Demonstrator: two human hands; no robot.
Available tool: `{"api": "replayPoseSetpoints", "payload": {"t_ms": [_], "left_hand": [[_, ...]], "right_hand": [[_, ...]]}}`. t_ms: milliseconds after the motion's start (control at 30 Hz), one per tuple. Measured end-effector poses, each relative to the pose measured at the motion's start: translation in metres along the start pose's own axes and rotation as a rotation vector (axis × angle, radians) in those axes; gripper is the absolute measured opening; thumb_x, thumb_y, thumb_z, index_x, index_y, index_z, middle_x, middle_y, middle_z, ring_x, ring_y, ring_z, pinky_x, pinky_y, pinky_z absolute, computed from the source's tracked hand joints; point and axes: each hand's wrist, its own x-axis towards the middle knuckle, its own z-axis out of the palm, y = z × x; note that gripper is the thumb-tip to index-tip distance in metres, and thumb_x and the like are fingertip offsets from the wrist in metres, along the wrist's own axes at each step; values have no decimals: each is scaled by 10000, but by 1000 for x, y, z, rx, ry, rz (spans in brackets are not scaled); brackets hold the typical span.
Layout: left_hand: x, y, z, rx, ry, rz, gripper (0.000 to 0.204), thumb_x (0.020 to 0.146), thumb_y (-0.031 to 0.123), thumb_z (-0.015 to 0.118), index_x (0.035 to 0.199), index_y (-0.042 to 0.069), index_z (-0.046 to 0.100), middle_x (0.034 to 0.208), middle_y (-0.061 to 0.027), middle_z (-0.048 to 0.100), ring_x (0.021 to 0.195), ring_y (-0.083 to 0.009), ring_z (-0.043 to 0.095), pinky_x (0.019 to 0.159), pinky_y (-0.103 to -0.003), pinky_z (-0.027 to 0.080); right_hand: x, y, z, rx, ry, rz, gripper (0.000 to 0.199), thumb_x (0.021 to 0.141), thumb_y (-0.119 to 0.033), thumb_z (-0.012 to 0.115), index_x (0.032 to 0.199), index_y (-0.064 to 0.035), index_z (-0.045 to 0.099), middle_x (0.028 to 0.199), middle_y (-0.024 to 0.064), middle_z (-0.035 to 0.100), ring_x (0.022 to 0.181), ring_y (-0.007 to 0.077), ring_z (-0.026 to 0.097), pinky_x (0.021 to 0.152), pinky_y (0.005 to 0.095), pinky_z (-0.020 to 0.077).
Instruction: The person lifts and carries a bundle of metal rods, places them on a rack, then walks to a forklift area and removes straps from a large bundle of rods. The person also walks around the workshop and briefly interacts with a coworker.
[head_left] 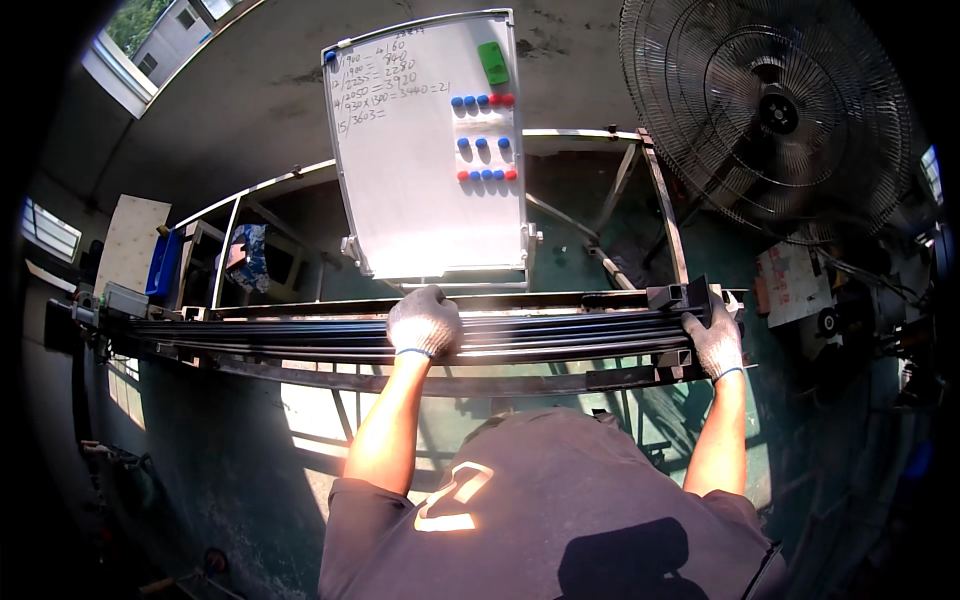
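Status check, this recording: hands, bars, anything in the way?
Left hand on the long dark bars, near mid-length. Right hand at their right end. Whiteboard stands beyond the bars; nothing visible blocks either hand.

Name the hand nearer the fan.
Right: the right hand is at the right end of the bars, below the fan in view; the left hand is farther left along them.

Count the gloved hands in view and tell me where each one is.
2: the gloved left hand lies on the long black bars about midway along; the gloved right hand is at their right end.
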Motion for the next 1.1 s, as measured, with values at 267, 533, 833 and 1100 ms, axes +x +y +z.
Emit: {"api": "replayPoseSetpoints", "payload": {"t_ms": [267,533,833,1100], "left_hand": [[0,-1,-2,18,-46,19,311,930,288,591,1032,88,806,1042,-195,786,1014,-399,753,943,-497,581],[2,-7,7,104,-57,99,351,970,323,544,1080,104,796,1048,-196,786,1015,-402,753,944,-516,578],[-2,-2,5,130,-110,70,360,983,323,533,1103,108,795,1084,-199,784,1058,-398,746,964,-509,576],[-7,-17,25,165,119,244,338,1003,316,535,946,89,778,884,-179,774,876,-395,758,864,-512,582]], "right_hand": [[2,0,-2,21,-26,-3,605,870,-267,764,1398,-4,633,1316,242,713,1216,402,689,1075,451,515],[0,-1,-3,27,-18,9,581,881,-269,763,1383,-4,642,1295,241,721,1218,400,689,1070,449,517],[-3,-6,-5,-20,-14,11,563,899,-280,771,1376,-8,646,1299,244,722,1225,410,685,1070,458,517],[0,2,-4,-8,-11,6,572,894,-287,773,1379,-12,646,1292,252,726,1225,415,687,1067,472,520]]}}
